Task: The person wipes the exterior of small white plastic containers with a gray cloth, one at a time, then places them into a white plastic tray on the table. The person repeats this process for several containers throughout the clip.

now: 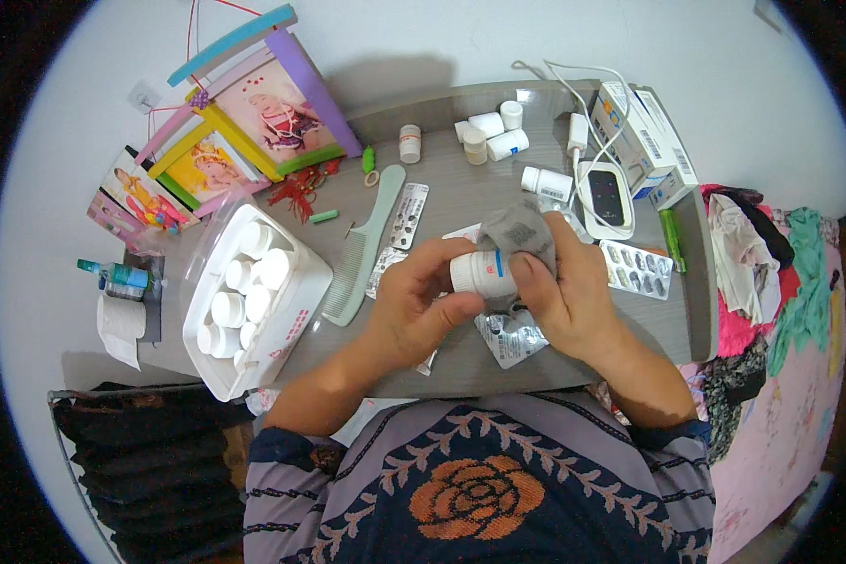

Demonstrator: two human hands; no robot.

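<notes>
Between my two hands, a white plastic pill bottle point(490, 275) lies on its side above the tabletop, its ribbed cap towards the left. My left hand point(423, 299) grips the cap end between thumb and fingers. Wrapped over the bottle's other end is a grey cloth point(518, 229), which my right hand point(567, 289) presses against it with the thumb. Below the hands, a silver blister pack point(511, 340) rests on the grey table. To the left stands a white plastic box point(292, 338) with its clear lid raised, holding several white bottles point(257, 271).
A pale green comb point(366, 257) lies beside the box. More white bottles point(486, 125) stand and lie at the back. On the right are a cabled device point(606, 201), cartons point(638, 141) and a capsule blister pack point(636, 269). Picture frames point(275, 106) lean at the back left.
</notes>
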